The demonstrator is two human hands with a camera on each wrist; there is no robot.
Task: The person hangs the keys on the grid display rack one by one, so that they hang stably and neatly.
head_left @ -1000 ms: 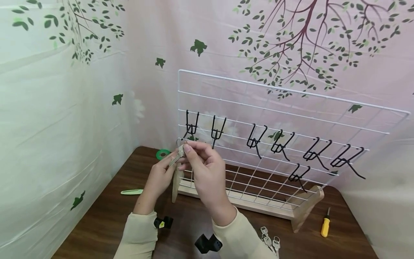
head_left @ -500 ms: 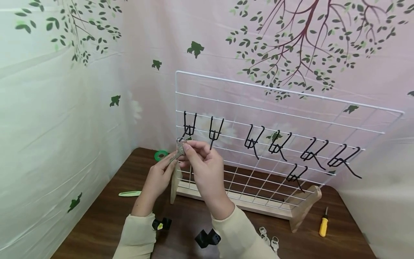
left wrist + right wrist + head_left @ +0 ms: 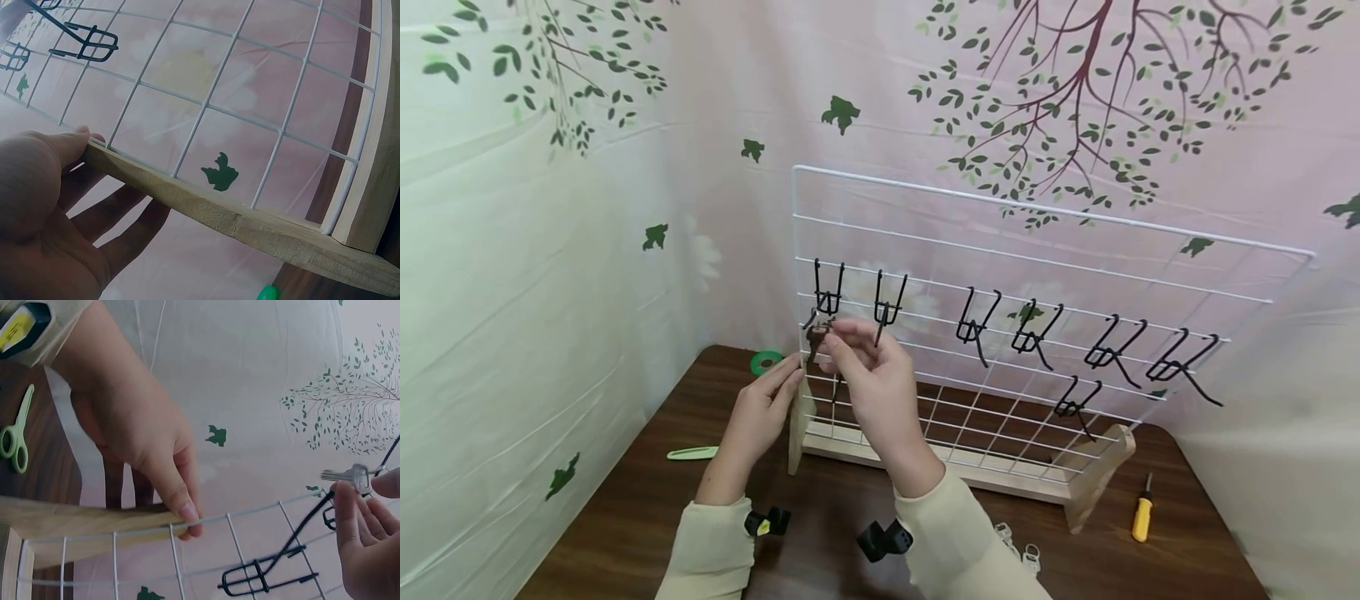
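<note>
right hand: fingers pinching key at leftmost black hook on white wire grid. left hand: fingers straight, released, touching wooden upright at grid's left edge. green scissors on desk, near left.

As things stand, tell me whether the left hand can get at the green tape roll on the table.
Probably yes. The left hand rests on the wooden foot of the wire grid rack, holding nothing. The green tape roll lies just behind it on the table, and nothing shows between them.
</note>
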